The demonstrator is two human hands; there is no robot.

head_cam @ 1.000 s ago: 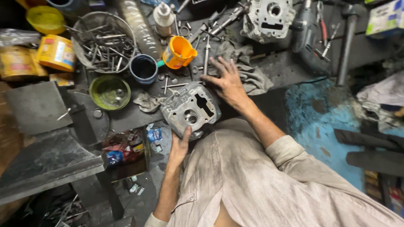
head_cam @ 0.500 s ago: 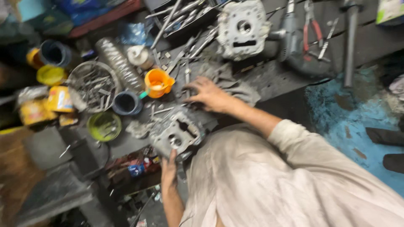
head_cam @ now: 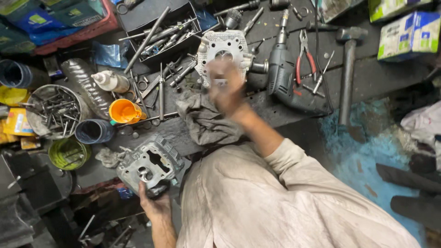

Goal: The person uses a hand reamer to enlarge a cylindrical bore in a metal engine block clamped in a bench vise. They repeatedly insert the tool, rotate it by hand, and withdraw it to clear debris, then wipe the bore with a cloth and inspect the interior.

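Spanning most of the view, the dark workbench [head_cam: 294,110] is the landmark; everything else is placed against it. At its near edge, left of the person's pale shirt, sits the grey finned cylinder head [head_cam: 151,166], gripped from below by the left hand [head_cam: 155,204], fingers curled onto its lower rim. Toward the far middle of the bench lies a second engine casting [head_cam: 223,49], lighter in colour, round bore facing up. The right hand [head_cam: 225,85] is raised over that casting's near side, motion-blurred; cannot tell how far its fingers are spread or whether it has hold of anything. A crumpled grey rag [head_cam: 204,120] lies on the bench just beneath and left of that hand. Right of the casting: a dark power drill [head_cam: 287,76], then red-handled pliers [head_cam: 303,57], then a long hammer [head_cam: 347,69] at the bench's right end. At the bench's far left corner, a black tray [head_cam: 140,14] of rods and spanners. Off the left end: a round tin of nails [head_cam: 55,111], a dark blue cup [head_cam: 93,131], a green bowl [head_cam: 69,154]. Between tin and rag, an orange funnel [head_cam: 124,111], with a small white squeeze bottle [head_cam: 110,81] just beyond it.
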